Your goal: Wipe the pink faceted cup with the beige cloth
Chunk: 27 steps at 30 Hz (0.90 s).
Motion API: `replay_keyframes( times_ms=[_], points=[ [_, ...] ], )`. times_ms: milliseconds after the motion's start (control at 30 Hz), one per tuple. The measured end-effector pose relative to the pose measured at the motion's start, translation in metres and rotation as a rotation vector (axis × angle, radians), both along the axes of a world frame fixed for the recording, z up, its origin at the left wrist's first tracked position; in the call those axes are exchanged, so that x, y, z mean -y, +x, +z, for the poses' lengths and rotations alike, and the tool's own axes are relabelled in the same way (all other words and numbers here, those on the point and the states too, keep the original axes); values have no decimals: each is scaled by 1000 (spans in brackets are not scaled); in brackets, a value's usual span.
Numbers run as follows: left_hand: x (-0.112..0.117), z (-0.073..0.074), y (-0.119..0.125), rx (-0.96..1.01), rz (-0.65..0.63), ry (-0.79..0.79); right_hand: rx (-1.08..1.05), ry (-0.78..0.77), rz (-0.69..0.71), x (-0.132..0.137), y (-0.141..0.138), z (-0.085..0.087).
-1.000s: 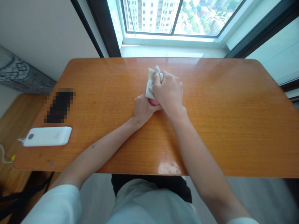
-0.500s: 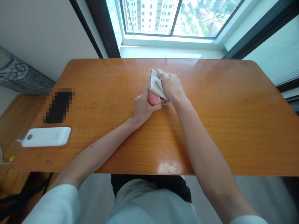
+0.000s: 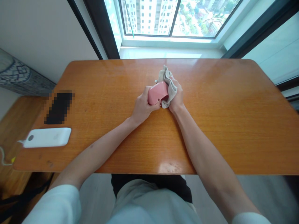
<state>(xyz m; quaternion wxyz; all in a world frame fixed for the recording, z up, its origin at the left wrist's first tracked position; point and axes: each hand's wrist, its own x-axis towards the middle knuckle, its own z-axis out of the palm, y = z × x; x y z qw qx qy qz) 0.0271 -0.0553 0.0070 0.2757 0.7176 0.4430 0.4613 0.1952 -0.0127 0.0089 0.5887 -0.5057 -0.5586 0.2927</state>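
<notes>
**A:** What has just changed at the hands?

**B:** The cloth no longer covers the pink plastic case. A moment ago it was wrapped over the top of the case, and now it has bunched up along the case's right end, leaving most of the glossy pink face bare. A small dark notch or mark shows near the case's lower edge.

**A:** And the left grip?

**B:** It is closed around the lower left end of the case, with the fingers curled over it. The case sits tilted in that hold, just above the bench, and the grip takes its weight.

**A:** The right grip?

**B:** It is also closed, pressing the crumpled cloth against the far end of the case. The cloth lies between its fingers and the pink surface, and the two grips are almost touching.

**A:** What else lies near them?

**B:** Well to the left of the left grip, a pixelated dark object lies on the bench. Nearer the bench's front edge on that side is a white handheld device with a thin cord at its end. Beyond both grips, a window looks out on tower blocks.
</notes>
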Motion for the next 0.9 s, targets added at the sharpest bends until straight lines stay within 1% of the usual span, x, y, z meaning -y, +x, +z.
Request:
replay_keyframes(
  times_ms=[67, 100, 167, 233, 300, 400, 467, 567, 667, 767, 900],
  points=[
    [-1, -2, 1, 63, -76, -36, 11, -30, -34, 4, 5, 9],
    [-2, -4, 2, 84, -111, -58, 55, -37, -49, 8, 8, 16],
    [-4, -6, 4, 84, -150, -93, 232, -1, -72, 16, 15, 32],
    [-6, -6, 6, 37, -144, -100, 411, 66, -75, 24, 20, 47],
    [-6, -5, 7, 9, -129, -88, 576, 124, -71, 31, 22, 58],
    [-4, -1, 6, 93, -131, -82, 767, 164, -59, 38, 18, 66],
    [-1, 1, 4, 141, -111, -58, 845, 179, -49, 42, 8, 69],
    [1, -1, 1, 147, -58, 5, 914, 207, -47, 48, -10, 68],
    [-1, -7, -2, 185, -62, 6, 930, 241, -77, 54, -25, 63],
    [-3, -11, -1, 220, -87, 9, 899, 267, -104, 56, -29, 57],
    [-3, -12, 1, 208, -88, 27, 806, 252, -100, 52, -22, 52]
  ],
)
